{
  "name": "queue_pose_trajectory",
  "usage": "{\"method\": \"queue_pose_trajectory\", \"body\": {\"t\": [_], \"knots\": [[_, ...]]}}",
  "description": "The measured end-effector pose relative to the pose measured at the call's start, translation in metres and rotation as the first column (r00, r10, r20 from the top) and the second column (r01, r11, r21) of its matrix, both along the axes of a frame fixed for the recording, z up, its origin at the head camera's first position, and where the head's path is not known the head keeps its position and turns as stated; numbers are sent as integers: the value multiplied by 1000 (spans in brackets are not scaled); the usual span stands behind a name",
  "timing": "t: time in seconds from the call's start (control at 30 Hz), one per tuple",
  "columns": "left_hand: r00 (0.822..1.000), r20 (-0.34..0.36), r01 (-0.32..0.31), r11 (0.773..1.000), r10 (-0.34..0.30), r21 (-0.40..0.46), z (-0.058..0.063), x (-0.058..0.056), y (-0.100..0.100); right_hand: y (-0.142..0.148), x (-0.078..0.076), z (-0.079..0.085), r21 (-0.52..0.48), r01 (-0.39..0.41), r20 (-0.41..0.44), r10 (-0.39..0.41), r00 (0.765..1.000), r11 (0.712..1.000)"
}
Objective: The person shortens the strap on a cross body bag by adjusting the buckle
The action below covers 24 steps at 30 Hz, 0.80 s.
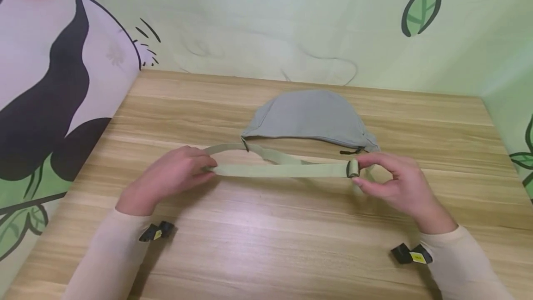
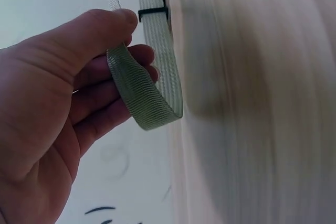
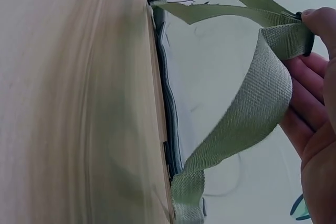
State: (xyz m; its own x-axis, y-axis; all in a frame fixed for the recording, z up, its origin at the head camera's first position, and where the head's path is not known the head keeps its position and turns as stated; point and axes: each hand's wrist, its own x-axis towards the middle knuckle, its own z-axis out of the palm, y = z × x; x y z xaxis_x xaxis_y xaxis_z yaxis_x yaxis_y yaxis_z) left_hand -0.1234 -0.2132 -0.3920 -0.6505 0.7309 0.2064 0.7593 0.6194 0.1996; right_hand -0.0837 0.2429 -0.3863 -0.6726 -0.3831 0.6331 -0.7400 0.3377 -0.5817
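Observation:
A grey waist bag (image 1: 310,115) lies flat on the table, its curved top toward the wall. Its pale green webbing strap (image 1: 279,170) is stretched sideways in front of it, lifted off the table. My left hand (image 1: 176,175) pinches the strap at a fold on the left; in the left wrist view the strap (image 2: 139,95) loops below thumb and fingers. On the right, my right hand (image 1: 395,182) pinches a dark strap slider (image 1: 353,169) between thumb and fingers. From there a broad twist of strap (image 3: 247,98) hangs down toward the bag in the right wrist view.
The wood-grain table (image 1: 250,244) meets a printed wall sheet (image 1: 258,22) behind the bag. A dark zipper pull (image 1: 350,152) sticks out at the bag's lower right edge. A black ring (image 2: 153,12) circles the strap near the bag's left end.

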Motion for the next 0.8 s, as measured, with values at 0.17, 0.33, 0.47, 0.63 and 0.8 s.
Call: {"method": "queue_pose_trajectory", "body": {"t": [0.17, 0.33, 0.47, 0.63, 0.8], "knots": [[999, 22, -23, 999, 23, 25, 0, 1, -9, 1, 0, 1, -4, -12, 4, 12, 1000, 1000], [997, 78, -30, 999, 28, 21, 1, 0, -10, -3, 0, 1, -8, -28, -17, 27, 999, 1000], [987, 159, -15, 1000, 13, 12, 5, 1, -3, -9, -1, 2, 6, -44, -32, 44, 999, 999], [989, 135, 52, 997, -59, 55, 15, 4, 27, -17, -2, 2, 41, -68, -66, 71, 995, 997], [991, 26, 124, 984, -129, 129, 22, 7, 69, -25, -3, 2, 68, -85, -96, 91, 991, 994]]}}
